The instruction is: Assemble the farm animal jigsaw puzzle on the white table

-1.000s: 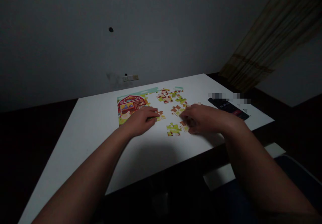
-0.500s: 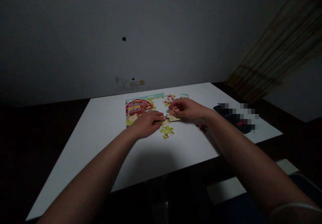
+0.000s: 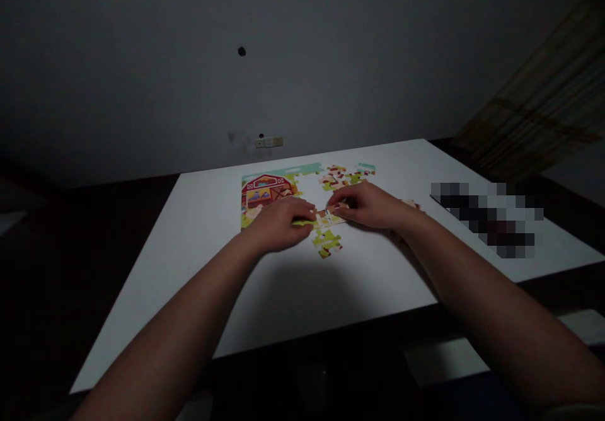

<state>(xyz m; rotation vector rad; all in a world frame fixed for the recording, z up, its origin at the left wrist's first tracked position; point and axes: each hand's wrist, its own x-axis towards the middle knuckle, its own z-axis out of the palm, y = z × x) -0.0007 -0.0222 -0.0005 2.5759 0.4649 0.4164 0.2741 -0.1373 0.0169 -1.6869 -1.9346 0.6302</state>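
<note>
one: where is the puzzle piece (image 3: pixel 333 220) found?
two: it is seen near the middle of the table (image 3: pixel 189 282), right by the edge of the joined puzzle (image 3: pixel 267 184). whether it is locked in cannot be told.

one: is it being held?
two: yes, it is pinched by the thumb and fingertips of the right hand (image 3: pixel 366 207).

one: and the left hand (image 3: pixel 286 219)?
two: nothing is gripped by it. it is laid over the low part of the joined puzzle, with its fingers stretched out. a red barn can be seen above it.

one: what is set close by?
two: a green piece (image 3: pixel 327 243) is placed just nearer than the two hands. past the right hand, a bunch of pieces (image 3: pixel 335 175) is spread about. some more bits (image 3: pixel 413 204) are partly hidden by the right arm.

one: and farther out?
two: a dark thing (image 3: pixel 486 219), all blurred into squares, is left on the right. behind the table, a socket (image 3: pixel 268 142) is fixed on the gray wall (image 3: pixel 354 62), and a curtain (image 3: pixel 539 118) is hung at the right.
</note>
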